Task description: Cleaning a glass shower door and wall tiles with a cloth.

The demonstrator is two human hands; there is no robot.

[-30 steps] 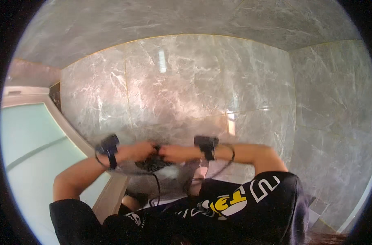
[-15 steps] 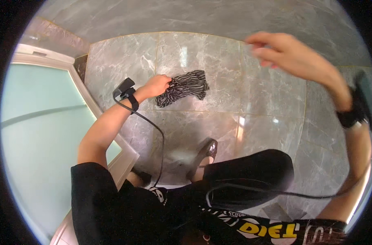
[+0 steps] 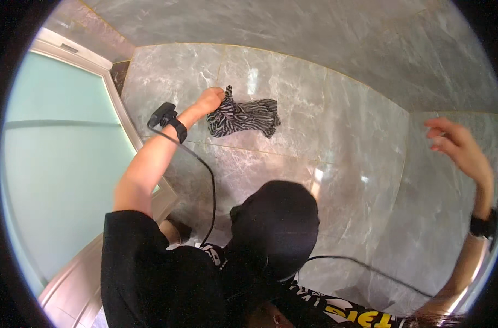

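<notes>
A crumpled black-and-white striped cloth [image 3: 249,116] lies on the grey marbled floor. My left hand [image 3: 210,100] is closed on its left end, where one tip of the fabric sticks up beside the fingers. Far over on the right, my right hand [image 3: 461,146] hangs in the air, away from the cloth. It holds nothing, and its fingers are bent and apart.
A frosted glass door [image 3: 63,153] in a pale frame stands along the left. Grey tiled wall [image 3: 303,27] closes off the far side. My black-clad knee [image 3: 282,224] rises at the middle, and a black cable [image 3: 212,186] runs from the left wrist device [image 3: 164,115].
My right hand has swung down and to the right. The cloth's left end is drawn up at my left hand. My knee has shifted left, and the shoe is out of sight.
</notes>
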